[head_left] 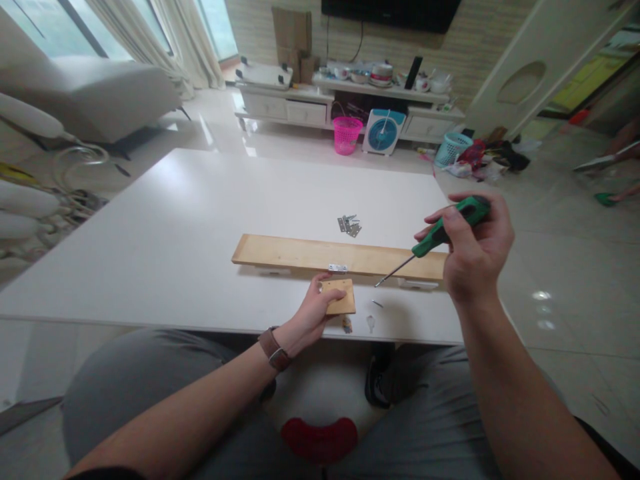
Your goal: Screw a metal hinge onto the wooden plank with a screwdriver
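My right hand (477, 240) is wrapped round the green and black handle of a screwdriver (434, 235), its shaft slanting down to the left above the table. Between thumb and fingers, my left hand (316, 310) grips a small square wooden block (345, 305) with small holes near its top edge. Just beyond the block, a metal hinge (338, 268) sits at the near edge of a long wooden board (290, 252). A screw-like metal piece (377, 303) lies below the screwdriver tip. Farther back rests a pile of loose hinges (349, 225).
The white table (200, 220) spreads in front of my legs. White supports (418, 285) show under the board. Near the front edge lie a small clear piece (371, 324) and some small brownish bits (347, 325). A pink basket (347, 135) and a fan (384, 132) stand beyond the table.
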A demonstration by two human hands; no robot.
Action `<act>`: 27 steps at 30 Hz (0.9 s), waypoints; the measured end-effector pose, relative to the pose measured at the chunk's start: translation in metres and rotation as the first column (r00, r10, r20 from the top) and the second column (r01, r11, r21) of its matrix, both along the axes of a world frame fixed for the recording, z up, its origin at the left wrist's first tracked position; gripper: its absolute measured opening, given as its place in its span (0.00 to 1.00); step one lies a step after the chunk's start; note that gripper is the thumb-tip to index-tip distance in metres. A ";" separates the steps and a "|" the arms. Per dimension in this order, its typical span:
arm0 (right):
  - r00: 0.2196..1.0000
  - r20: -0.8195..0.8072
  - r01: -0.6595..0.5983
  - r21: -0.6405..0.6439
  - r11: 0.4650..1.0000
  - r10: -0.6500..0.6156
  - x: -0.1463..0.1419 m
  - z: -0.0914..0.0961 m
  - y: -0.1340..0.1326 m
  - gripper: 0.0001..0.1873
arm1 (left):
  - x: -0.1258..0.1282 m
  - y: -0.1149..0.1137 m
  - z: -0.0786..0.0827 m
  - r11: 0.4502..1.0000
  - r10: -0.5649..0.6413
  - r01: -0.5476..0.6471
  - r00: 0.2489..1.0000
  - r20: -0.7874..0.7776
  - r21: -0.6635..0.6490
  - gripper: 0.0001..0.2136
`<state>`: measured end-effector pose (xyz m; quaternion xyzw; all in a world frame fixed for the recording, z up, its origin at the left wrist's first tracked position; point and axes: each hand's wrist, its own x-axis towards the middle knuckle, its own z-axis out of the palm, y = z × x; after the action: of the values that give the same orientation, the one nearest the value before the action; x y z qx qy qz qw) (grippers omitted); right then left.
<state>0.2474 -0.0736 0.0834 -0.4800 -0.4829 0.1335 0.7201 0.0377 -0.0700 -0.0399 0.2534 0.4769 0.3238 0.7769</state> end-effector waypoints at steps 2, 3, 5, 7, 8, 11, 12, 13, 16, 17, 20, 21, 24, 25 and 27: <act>1.000 -0.002 0.005 -0.008 1.000 -0.005 0.000 0.000 0.000 0.11 | 0.001 -0.001 -0.003 1.000 0.010 -0.010 1.000 0.005 0.017 0.30; 1.000 0.002 0.009 -0.012 1.000 -0.009 0.000 0.000 0.000 0.10 | 0.001 -0.002 -0.004 0.999 0.014 -0.014 1.000 0.004 0.029 0.29; 1.000 0.011 0.010 -0.016 1.000 -0.010 -0.001 -0.001 0.000 0.10 | 0.002 -0.003 -0.006 0.998 0.026 -0.026 1.000 -0.007 0.065 0.29; 1.000 0.016 0.004 -0.021 1.000 -0.004 -0.001 -0.001 0.000 0.10 | 0.003 -0.004 -0.007 0.993 0.045 -0.041 0.998 -0.033 0.113 0.28; 1.000 0.016 0.002 -0.020 1.000 -0.002 -0.001 -0.001 0.000 0.10 | 0.003 -0.004 -0.008 0.989 0.050 -0.043 0.998 -0.047 0.139 0.27; 1.000 0.017 0.001 -0.025 1.000 -0.001 -0.001 -0.002 -0.001 0.11 | 0.004 -0.002 -0.010 0.981 0.054 -0.040 0.996 -0.071 0.189 0.27; 1.000 0.017 0.001 -0.026 1.000 0.000 -0.001 -0.002 -0.001 0.11 | 0.004 -0.001 -0.011 0.980 0.057 -0.041 0.996 -0.072 0.197 0.27; 1.000 0.018 0.000 -0.028 1.000 0.001 -0.001 -0.002 -0.001 0.11 | 0.004 0.000 -0.012 0.977 0.062 -0.046 0.996 -0.071 0.206 0.27; 1.000 0.026 -0.009 -0.037 0.999 0.010 0.000 -0.002 -0.001 0.12 | 0.005 0.004 -0.016 0.970 0.079 -0.062 0.995 -0.064 0.236 0.25; 1.000 0.028 -0.010 -0.037 0.999 0.011 -0.001 -0.002 -0.001 0.12 | 0.005 0.005 -0.017 0.968 0.082 -0.063 0.995 -0.065 0.245 0.25; 1.000 0.027 -0.007 -0.021 1.000 0.007 -0.001 -0.002 -0.001 0.10 | 0.005 0.007 -0.019 0.963 0.087 -0.063 0.993 -0.081 0.261 0.25; 1.000 0.026 -0.007 -0.020 1.000 0.008 -0.001 -0.002 -0.001 0.09 | 0.005 0.007 -0.020 0.962 0.088 -0.062 0.992 -0.088 0.265 0.26; 1.000 0.028 -0.010 -0.031 0.999 0.011 -0.002 -0.001 -0.002 0.11 | 0.005 0.007 -0.020 0.962 0.093 -0.062 0.990 -0.104 0.267 0.27; 1.000 0.029 -0.009 -0.035 0.999 0.010 -0.003 -0.001 -0.002 0.12 | 0.004 0.007 -0.020 0.961 0.095 -0.063 0.990 -0.109 0.268 0.27; 0.999 0.032 -0.009 -0.041 0.999 0.010 -0.003 -0.001 -0.002 0.12 | 0.004 0.007 -0.020 0.959 0.098 -0.063 0.988 -0.117 0.276 0.26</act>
<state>0.2442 -0.0756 0.0826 -0.4944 -0.4939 0.1390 0.7016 0.0421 -0.0628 -0.0594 0.3583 0.4876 0.4002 0.6883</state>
